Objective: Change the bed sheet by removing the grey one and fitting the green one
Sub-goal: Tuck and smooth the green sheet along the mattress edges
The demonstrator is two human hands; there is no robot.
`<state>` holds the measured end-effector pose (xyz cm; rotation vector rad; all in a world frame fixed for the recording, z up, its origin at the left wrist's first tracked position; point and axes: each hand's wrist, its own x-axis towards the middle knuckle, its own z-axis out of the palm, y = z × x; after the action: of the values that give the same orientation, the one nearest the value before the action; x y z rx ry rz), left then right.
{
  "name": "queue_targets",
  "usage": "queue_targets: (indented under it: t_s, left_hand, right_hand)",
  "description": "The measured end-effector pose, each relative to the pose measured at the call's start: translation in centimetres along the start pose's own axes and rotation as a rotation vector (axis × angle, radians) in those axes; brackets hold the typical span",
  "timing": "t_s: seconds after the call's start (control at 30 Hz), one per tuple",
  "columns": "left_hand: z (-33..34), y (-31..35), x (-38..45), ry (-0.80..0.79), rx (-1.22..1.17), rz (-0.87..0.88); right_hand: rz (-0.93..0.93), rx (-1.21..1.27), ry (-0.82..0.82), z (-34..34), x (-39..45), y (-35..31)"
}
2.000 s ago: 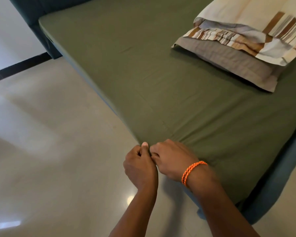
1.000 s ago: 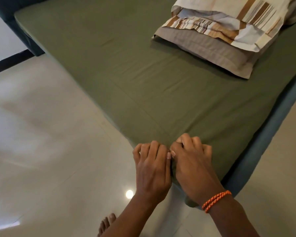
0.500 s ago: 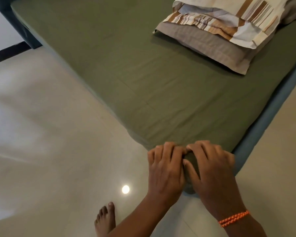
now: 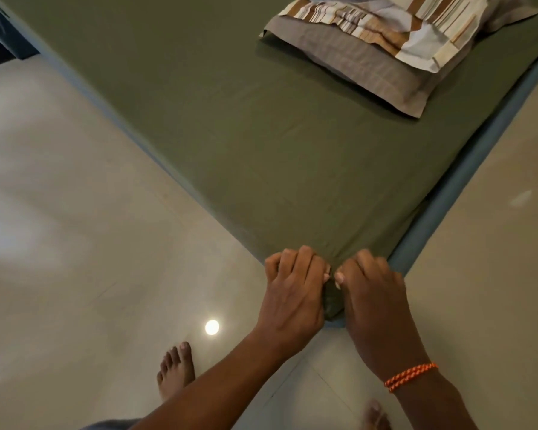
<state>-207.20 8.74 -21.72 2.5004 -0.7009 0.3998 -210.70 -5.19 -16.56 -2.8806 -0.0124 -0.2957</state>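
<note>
The green sheet [image 4: 261,125] covers the whole mattress top, smooth with faint creases. Its near corner hangs over the mattress corner between my two hands. My left hand [image 4: 292,293] grips the sheet on the left side of that corner, fingers curled into the fabric. Close beside it, my right hand [image 4: 370,293], with an orange band on the wrist, curls over the right side of the same corner. Blue-grey mattress edge [image 4: 441,206] shows along the right side. No grey sheet is visible apart from the grey pillowcase.
Two pillows are stacked at the far right of the bed: a striped one [image 4: 416,26] on a grey one [image 4: 361,69]. Glossy tile floor [image 4: 75,243] surrounds the corner. My bare feet [image 4: 176,370] stand just below the corner.
Both hands shifted from the top of the corner down onto its sides, bunching green fabric between them. The view swung closer to the corner, and my feet came into view.
</note>
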Motion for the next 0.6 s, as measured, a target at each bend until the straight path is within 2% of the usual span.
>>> queue_targets:
  t_s: [0.07,0.13,0.17,0.23,0.27,0.33,0.4,0.47,0.6]
  left_hand:
    - [0.2,0.1,0.0,-0.002,0.018,-0.004]
    - [0.0,1.0,0.1,0.045,-0.094,-0.142]
    - [-0.2,1.8,0.2,0.095,-0.228,-0.305]
    - [-1.0,3.5,0.6,0.199,-0.522,-0.719]
    - [-1.2,3.8,0.8,0.214,-0.651,-0.903]
    - [-1.5,3.7,1.1,0.177,-0.922,-1.161]
    - [-1.2,2.8,1.6,0.158,-1.182,-1.378]
    - [-0.9,1.7,1.8,0.132,-1.333,-1.553]
    - [-1.6,-0.8,2.8,0.099,-1.637,-1.655]
  right_hand:
    - [0.136,0.092,-0.034,-0.2,-0.7,-1.0]
    - [0.362,0.216,-0.046,0.3,-1.6,-3.1]
    - [0.518,0.402,-0.012,0.8,-1.9,-4.1]
    - [0.927,0.946,0.055,1.7,-1.9,-5.8]
    - [1.105,1.187,0.062,1.9,-1.6,-6.5]
    - [1.338,1.539,0.071,2.2,-1.0,-7.2]
    - [1.458,1.832,0.092,1.8,-0.6,-7.2]
    - [1.518,2.04,0.166,1.0,-0.4,-6.7]
    - [1.531,2.166,0.222,0.9,0.4,-6.4]
